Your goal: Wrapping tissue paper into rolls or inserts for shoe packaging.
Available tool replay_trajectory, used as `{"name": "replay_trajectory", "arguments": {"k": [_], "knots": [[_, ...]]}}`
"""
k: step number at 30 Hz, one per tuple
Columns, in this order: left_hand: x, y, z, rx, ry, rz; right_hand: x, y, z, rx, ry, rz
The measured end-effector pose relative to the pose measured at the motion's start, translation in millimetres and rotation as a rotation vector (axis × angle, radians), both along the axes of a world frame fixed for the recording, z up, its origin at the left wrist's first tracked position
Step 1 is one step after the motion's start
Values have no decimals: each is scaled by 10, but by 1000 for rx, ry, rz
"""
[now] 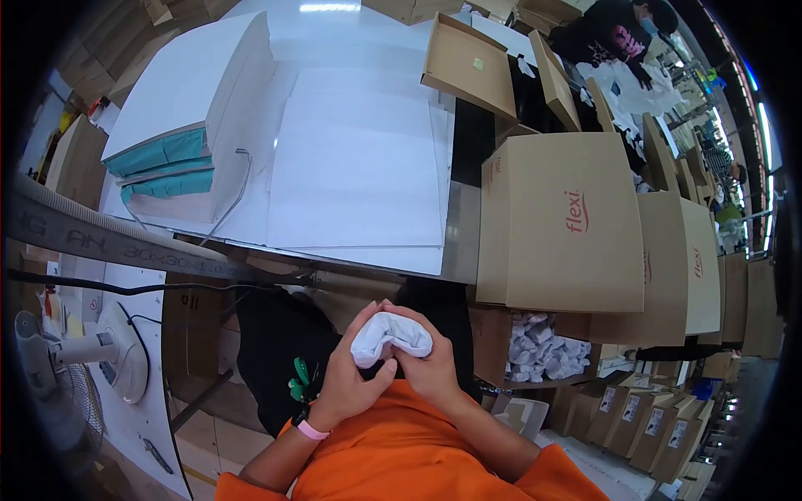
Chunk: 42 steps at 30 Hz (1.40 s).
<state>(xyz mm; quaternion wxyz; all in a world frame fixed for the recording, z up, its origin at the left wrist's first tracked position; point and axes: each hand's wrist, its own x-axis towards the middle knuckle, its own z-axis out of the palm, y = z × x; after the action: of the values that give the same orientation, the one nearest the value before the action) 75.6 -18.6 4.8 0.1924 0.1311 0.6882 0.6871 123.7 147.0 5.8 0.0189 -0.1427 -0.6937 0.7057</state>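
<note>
Both my hands are cupped round a wad of white paper [368, 344], bent into a curve with a hollow toward me, just in front of my orange shirt. My left hand [347, 380] grips its left side, thumb bent inward. On the other side my right hand [432, 371] closes round it, the thumb near the hollow. Beyond them, sheets of white paper [355, 167] lie flat on the table. A tall stack of white paper [188, 83] with teal pieces at its front stands at the left of the table.
Cardboard boxes [568, 221] stand at the right, above a carton of crumpled white paper wads [547, 351]. A metal bar and black cable [125, 288] cross at left, near a white fan [125, 351]. Another person [614, 33] works at the far right.
</note>
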Motion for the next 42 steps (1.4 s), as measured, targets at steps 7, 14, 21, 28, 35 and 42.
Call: {"name": "replay_trajectory", "arguments": {"k": [7,14,21,28,35,42], "knots": [[42,131,-219,190,75,-83,-39,-174,92,243,107,-123],[-7,239,-130,362,77,-104,-26,201,146,211,264,428],[-84,111,54,333,-166,-1,5,312,365,-60,153,547],[-32,266,62,20,298,-91,-160,171,321,102,86,68],[99,332,171,183,-170,-84,-227,41,141,209,177,-224],[-180,234,243,428,-267,-58,-205,569,285,-234,-45,395]]}}
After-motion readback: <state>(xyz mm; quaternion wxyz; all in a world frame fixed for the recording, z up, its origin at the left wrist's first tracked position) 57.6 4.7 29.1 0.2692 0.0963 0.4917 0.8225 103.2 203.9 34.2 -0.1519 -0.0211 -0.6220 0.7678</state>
